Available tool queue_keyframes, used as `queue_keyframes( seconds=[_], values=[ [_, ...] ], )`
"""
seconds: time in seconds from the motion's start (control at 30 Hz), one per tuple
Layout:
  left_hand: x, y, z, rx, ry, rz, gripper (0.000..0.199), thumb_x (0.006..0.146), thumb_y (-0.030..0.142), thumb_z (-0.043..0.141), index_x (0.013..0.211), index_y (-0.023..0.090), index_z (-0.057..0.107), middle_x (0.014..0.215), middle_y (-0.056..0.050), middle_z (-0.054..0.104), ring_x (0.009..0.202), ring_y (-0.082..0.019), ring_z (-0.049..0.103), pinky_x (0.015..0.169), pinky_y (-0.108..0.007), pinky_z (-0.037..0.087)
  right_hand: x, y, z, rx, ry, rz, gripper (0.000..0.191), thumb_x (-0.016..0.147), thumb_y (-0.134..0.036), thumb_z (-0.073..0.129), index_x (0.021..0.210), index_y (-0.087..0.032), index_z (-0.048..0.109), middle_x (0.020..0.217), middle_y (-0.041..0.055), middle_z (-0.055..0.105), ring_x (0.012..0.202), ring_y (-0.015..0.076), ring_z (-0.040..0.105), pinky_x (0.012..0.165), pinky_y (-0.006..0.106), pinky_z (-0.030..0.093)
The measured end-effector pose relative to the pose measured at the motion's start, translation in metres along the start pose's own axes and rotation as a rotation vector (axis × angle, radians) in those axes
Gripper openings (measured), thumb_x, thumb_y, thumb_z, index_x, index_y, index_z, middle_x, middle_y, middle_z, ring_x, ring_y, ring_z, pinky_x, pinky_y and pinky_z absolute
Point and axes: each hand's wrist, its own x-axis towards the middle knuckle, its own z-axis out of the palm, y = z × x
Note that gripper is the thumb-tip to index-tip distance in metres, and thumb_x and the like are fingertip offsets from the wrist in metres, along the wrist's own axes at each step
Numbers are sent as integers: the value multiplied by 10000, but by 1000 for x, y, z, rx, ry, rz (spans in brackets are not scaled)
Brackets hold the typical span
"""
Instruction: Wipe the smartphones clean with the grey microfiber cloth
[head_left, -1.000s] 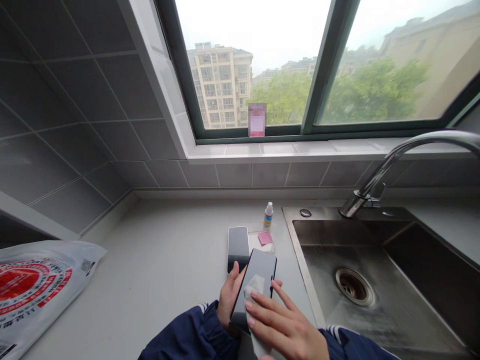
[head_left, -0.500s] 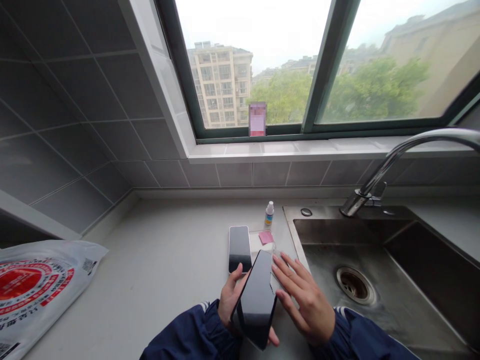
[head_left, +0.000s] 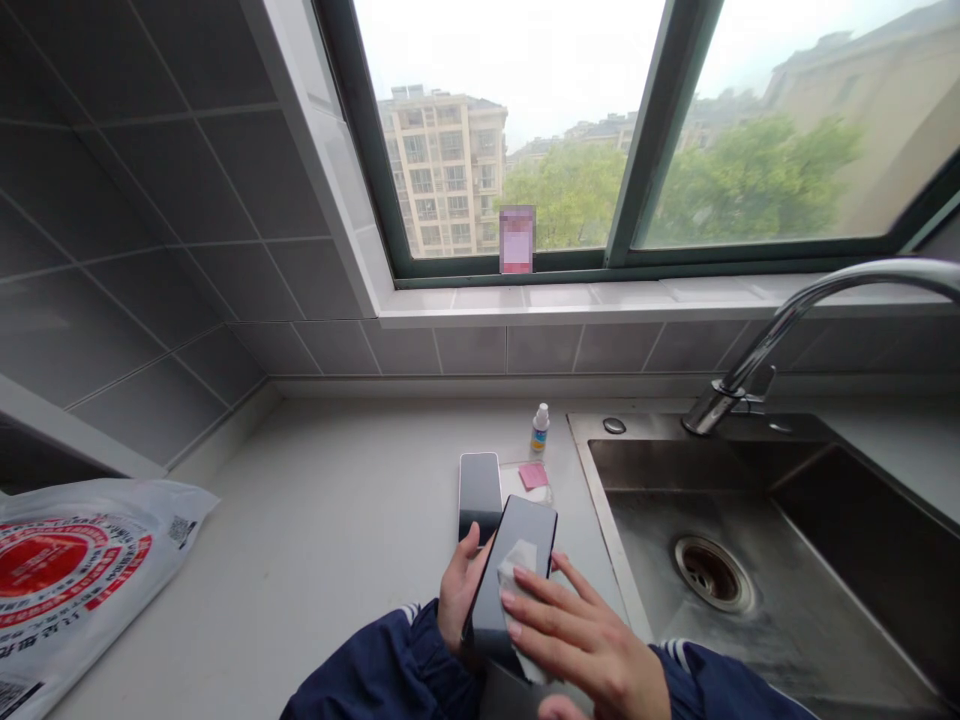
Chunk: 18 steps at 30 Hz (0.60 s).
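My left hand [head_left: 459,592] is wrapped round a dark smartphone [head_left: 523,520], tilted with its glossy black screen up. My right hand [head_left: 574,632] lies across that screen, fingers stretched out and pressing a white tissue [head_left: 519,557] against the glass. Part of the tissue is hidden under the fingers. Just beyond the held phone, a second smartphone [head_left: 480,482] with a light rim lies face up on the counter. Beside it a pink square pad [head_left: 533,475] rests on a clear flat case, and a small white spray bottle [head_left: 540,428] stands behind.
To the right is a steel sink [head_left: 600,520] with a drain and a chrome faucet [head_left: 750,345]. A printed plastic bag [head_left: 97,570] lies at the left on the pale counter [head_left: 337,520]. A blurred pink card-like thing [head_left: 517,240] stands at the window.
My right hand has moved left and toward me, from the phone's right edge onto its screen, taking the tissue with it. The held phone has turned slightly.
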Motion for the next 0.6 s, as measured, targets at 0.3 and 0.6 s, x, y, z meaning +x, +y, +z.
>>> queue_keyframes(
  seconds=[0.3,0.6],
  values=[
    [1,-13,-9,59,93,78,672,900,625,394,1339,125,490,1189,-196,670,1154,-353,610,1091,-545,286,5,-2,11,-197,-118,-133,379,1032,-260,397,1385,-189,518,1519,21,395,1445,284,254,1199,512,-3],
    [1,-15,-6,165,-133,104,680,873,640,454,1317,139,574,1435,-133,508,1428,-301,308,1193,-401,134,6,-5,8,-306,-77,197,640,981,-510,411,1505,-148,345,1573,46,285,1468,365,142,1194,527,-59]
  ],
)
